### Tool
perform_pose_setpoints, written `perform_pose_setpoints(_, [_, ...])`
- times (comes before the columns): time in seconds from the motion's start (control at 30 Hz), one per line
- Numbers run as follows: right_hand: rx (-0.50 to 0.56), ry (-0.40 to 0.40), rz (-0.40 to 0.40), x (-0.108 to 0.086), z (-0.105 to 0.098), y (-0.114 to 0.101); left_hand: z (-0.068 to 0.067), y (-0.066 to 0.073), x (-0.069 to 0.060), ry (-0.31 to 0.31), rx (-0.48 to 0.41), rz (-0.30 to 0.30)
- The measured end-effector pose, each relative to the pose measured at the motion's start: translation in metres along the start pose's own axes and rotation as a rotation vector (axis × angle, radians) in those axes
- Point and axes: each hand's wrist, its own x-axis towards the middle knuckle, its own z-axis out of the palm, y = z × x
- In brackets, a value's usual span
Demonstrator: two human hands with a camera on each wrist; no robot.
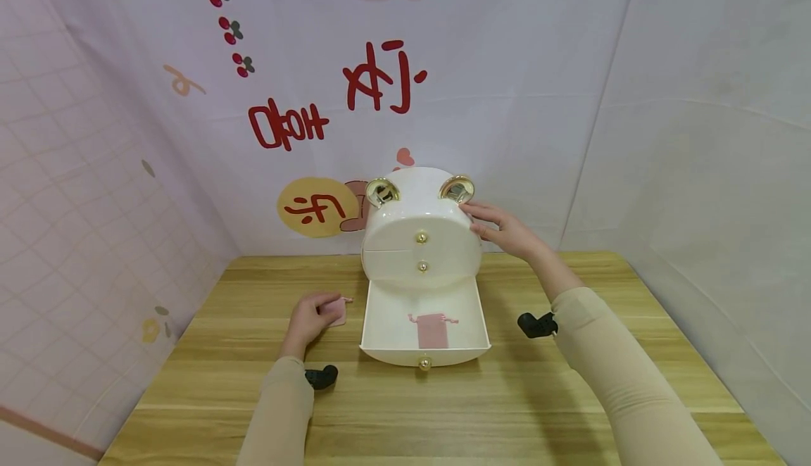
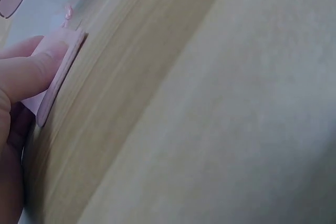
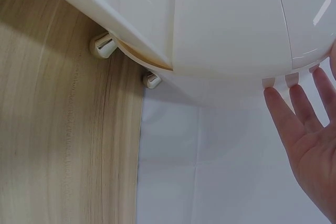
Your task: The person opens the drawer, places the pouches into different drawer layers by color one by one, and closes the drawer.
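A white rounded storage box (image 1: 422, 249) with gold ear-like trims stands at the back of the table, its bottom drawer (image 1: 388, 311) pulled out. Inside that drawer lies a pink drawstring pouch (image 1: 434, 331). My left hand (image 1: 312, 322), left of the drawer, pinches another pink drawstring pouch (image 2: 59, 56) between thumb and fingers, close to the tabletop. My right hand (image 1: 507, 232) touches the box's upper right side. In the right wrist view its fingertips (image 3: 273, 95) rest against the white shell, fingers extended and spread.
The wooden table (image 1: 405, 417) ends against a printed cloth wall (image 1: 507, 100) behind the box. Gold knobs (image 1: 423, 267) sit on the box front, and one knob (image 1: 425, 363) projects from the open drawer. Small gold feet (image 3: 103, 45) support the box.
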Motion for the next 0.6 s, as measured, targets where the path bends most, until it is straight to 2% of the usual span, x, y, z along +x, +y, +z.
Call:
perform_pose_setpoints(0.27, [-0.007, -0.001, -0.014, -0.0011, 0.0008, -0.0003, -0.0013, 0.0002, -0.0034, 0.021, -0.044, -0.073])
perform_pose_setpoints(0.6, [-0.008, 0.002, -0.020, -0.0010, 0.0006, -0.0019, -0.0064, 0.0003, -0.0079, 0.046, -0.098, -0.126])
